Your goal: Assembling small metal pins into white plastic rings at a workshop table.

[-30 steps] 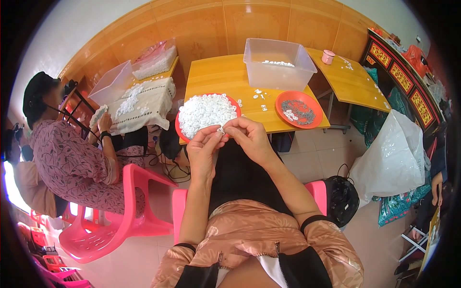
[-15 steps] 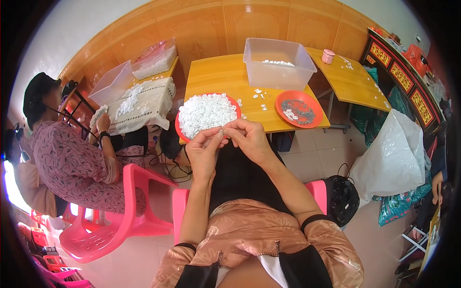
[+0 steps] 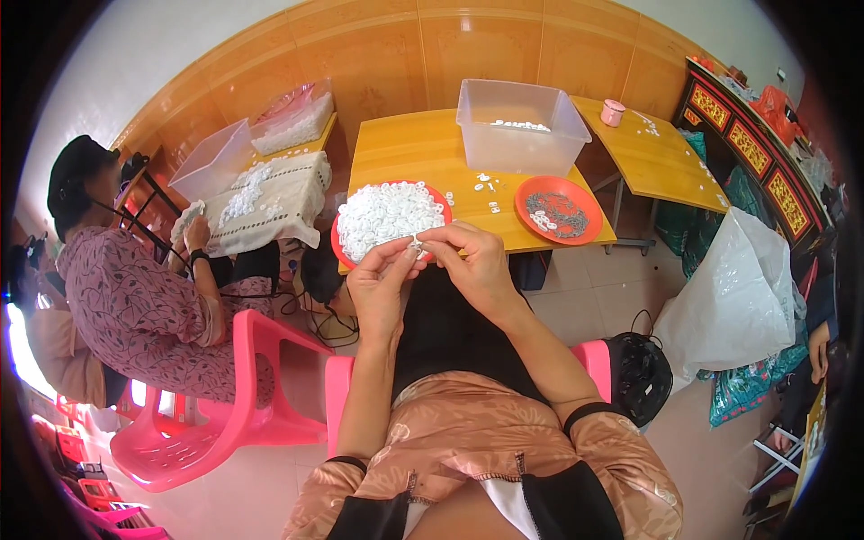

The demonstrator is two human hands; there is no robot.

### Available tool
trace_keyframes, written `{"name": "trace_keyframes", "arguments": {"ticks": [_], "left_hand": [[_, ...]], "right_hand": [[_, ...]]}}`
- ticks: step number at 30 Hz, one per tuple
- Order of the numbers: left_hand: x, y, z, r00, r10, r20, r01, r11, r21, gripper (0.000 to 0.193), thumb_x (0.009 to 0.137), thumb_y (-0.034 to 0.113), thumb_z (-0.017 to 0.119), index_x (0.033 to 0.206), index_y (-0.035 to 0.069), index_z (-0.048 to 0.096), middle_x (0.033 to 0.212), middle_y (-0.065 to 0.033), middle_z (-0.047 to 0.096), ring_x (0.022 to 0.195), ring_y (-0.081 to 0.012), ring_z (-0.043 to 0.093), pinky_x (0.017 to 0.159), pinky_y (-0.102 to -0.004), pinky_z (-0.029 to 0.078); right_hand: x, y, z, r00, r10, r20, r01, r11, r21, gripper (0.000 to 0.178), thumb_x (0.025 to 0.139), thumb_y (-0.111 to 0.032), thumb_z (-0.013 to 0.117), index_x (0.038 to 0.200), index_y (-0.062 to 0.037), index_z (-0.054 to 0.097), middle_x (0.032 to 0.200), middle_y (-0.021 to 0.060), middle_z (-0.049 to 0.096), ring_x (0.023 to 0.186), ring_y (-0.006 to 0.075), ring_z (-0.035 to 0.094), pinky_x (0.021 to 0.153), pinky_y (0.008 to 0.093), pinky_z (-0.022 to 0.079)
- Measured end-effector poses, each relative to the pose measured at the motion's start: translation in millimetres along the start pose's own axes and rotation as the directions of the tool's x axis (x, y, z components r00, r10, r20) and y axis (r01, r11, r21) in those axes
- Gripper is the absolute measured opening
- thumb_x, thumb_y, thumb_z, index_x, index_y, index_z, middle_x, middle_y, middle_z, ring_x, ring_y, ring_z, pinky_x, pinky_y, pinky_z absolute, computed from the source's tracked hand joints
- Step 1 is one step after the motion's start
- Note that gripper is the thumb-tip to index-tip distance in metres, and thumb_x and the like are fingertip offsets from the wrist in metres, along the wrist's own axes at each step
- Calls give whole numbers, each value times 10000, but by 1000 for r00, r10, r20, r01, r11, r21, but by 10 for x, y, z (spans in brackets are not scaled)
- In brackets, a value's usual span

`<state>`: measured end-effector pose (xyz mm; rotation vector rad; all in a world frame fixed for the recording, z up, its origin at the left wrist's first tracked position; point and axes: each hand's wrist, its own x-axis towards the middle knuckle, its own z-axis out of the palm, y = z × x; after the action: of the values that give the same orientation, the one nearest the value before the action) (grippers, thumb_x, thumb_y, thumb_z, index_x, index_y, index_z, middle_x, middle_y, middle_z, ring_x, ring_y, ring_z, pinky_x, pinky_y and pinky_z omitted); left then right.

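Over the near edge of the yellow table, my left hand and my right hand meet, thumbs and forefingers pinched together. A small white plastic piece shows between the fingertips of both; its exact kind is too small to tell. Just beyond my left hand is a red plate heaped with small oval white plastic pieces. To the right of my hands, a second red plate holds small grey metal bits and several white pieces.
Behind the plates stands a clear plastic bin; loose white bits lie before it. At left a person works at a cloth-covered table, beside a pink chair. A white sack stands at right.
My fingers have shifted slightly, and the white piece now shows more plainly between the fingertips. Both hands stay close together in nearly the same place.
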<state>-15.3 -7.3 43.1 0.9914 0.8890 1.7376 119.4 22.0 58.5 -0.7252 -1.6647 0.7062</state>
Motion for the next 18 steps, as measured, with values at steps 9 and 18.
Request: {"name": "trace_keyframes", "arguments": {"ticks": [9, 18], "left_hand": [[-12, -9, 40, 998, 68, 0, -68, 993, 92, 163, 809, -16, 624, 968, -51, 621, 809, -78, 648, 657, -92, 612, 604, -179, 487], [12, -200, -7, 997, 61, -55, -55, 994, 91, 160, 804, -30, 623, 962, -56, 626, 801, -79, 647, 650, -100, 615, 596, -182, 488]], "right_hand": [[-11, 21, 5, 999, -53, -2, 53, 998, -47, 93, 822, -27, 578, 868, 37, 629, 762, 92, 601, 630, 123, 573, 568, 239, 460], [-47, 141, 104, 997, 78, -22, -78, 997, -5, 113, 792, -51, 592, 835, 44, 634, 716, 138, 625, 599, 210, 607, 556, 287, 471]]}}
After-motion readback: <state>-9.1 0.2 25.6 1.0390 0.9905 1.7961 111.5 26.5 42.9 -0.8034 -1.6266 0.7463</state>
